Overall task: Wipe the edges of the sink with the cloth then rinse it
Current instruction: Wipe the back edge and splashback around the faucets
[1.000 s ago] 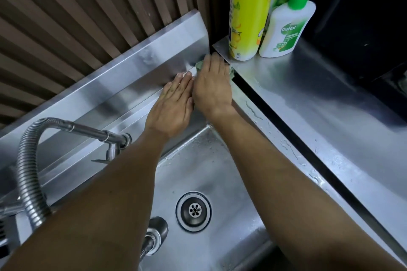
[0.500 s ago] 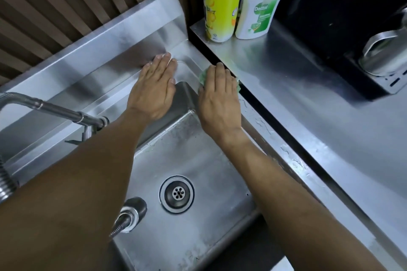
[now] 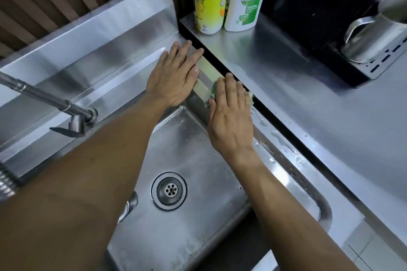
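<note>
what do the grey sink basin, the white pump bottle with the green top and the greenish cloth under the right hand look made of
Grey sink basin: looks like stainless steel, brushed and semi-glossy, with soft reflections and water spots.
White pump bottle with the green top: probably plastic, smooth and slightly glossy, with a printed label.
Greenish cloth: only a soft, crumpled edge shows beneath the right hand; probably fabric or sponge cloth, uncertain.
</note>
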A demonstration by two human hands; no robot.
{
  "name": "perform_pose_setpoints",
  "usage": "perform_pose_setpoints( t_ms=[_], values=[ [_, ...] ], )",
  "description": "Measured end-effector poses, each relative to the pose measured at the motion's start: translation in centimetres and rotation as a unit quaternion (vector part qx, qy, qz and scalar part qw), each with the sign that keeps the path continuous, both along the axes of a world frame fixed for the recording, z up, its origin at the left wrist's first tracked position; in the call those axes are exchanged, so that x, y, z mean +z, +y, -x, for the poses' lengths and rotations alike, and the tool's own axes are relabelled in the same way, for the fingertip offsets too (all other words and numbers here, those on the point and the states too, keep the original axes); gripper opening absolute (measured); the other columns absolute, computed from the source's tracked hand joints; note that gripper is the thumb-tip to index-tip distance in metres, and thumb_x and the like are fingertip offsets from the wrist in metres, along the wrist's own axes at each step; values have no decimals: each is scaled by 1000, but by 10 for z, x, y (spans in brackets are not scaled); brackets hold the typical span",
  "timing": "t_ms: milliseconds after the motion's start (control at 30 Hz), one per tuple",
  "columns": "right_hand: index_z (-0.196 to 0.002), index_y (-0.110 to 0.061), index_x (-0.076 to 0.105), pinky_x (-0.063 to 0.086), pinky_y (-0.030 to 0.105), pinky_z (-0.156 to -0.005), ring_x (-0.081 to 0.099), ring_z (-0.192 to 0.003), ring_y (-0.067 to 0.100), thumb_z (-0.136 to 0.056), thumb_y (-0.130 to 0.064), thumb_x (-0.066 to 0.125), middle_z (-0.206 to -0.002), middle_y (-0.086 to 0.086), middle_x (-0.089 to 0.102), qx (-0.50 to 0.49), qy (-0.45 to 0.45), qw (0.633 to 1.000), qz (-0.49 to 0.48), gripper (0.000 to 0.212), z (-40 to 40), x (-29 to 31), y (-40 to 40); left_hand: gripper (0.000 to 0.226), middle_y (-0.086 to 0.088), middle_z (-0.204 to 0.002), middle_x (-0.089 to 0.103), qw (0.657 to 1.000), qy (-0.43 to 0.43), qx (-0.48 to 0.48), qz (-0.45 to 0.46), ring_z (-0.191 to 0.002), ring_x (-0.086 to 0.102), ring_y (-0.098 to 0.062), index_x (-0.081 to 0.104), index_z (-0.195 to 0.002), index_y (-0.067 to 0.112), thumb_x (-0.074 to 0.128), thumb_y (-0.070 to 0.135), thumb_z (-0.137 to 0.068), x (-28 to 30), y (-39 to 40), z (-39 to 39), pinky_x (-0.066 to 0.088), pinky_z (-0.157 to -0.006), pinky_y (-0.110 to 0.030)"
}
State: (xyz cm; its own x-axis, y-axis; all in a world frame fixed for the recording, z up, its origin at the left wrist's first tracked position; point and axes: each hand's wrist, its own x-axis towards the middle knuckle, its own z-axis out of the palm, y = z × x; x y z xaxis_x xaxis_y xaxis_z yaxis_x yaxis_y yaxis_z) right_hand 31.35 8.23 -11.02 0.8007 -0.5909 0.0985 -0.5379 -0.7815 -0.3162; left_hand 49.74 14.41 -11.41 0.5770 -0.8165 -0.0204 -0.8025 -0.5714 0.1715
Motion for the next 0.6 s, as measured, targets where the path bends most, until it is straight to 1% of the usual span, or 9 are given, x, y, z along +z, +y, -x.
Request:
perform_pose_setpoints(
  t_ms=[133,200,267,333,400,433,500,600],
  values=[
    [-161,-2,22,11,48,-129,16,-156,38,-111,-25,26,-169,21,16,-8,25,1000,-12,55,-38,6,1,54,-4,-174,10,1000,1,1,-2,-160,6,-30,14,-164,32,18,40,-111,2,1,0,11,-129,-49],
    [-162,-3,21,10,47,-129,15,-157,37,-111,-24,25,-170,19,15,7,36,999,-12,55,-39,6,1,55,-4,-174,10,1000,6,-1,-3,-160,6,-30,13,-164,32,16,41,-111,2,2,1,10,-128,-50],
    [-160,-5,27,13,48,-129,20,-156,36,-112,-23,26,-169,19,20,-7,26,1000,-14,52,-4,5,0,56,-4,-174,7,1000,20,-1,-7,-160,3,-30,10,-164,33,12,44,-110,4,2,3,8,-129,-50],
    [-157,-4,35,19,50,-127,26,-153,38,-112,-21,30,-166,19,28,-44,9,999,-7,48,52,4,4,56,-3,-174,3,999,30,1,-12,-160,0,-29,8,-164,34,10,46,-109,6,2,4,5,-129,-49],
    [-155,-4,37,21,51,-126,29,-152,39,-111,-21,32,-164,20,31,-68,22,997,-6,47,85,6,8,56,-2,-174,1,999,29,2,-17,-160,-2,-28,6,-164,34,9,45,-110,8,3,5,3,-129,-48],
    [-155,-3,37,21,52,-126,29,-151,39,-111,-21,32,-164,21,31,-76,31,997,-8,48,84,6,8,56,-2,-174,1,999,30,2,-18,-160,-3,-28,6,-164,34,9,45,-110,9,3,5,2,-129,-48],
    [-156,-2,34,18,51,-126,26,-152,40,-112,-26,28,-164,22,28,-84,46,995,-12,50,58,11,6,56,-3,-174,2,999,28,1,-22,-160,-2,-28,6,-165,33,10,43,-110,10,3,5,3,-129,-48],
    [-157,-4,31,16,51,-127,22,-154,39,-112,-31,22,-165,20,26,-41,57,998,2,53,16,15,5,56,-4,-174,3,999,27,7,-21,-160,0,-30,7,-165,32,12,41,-110,10,3,6,4,-129,-49]
  ],
)
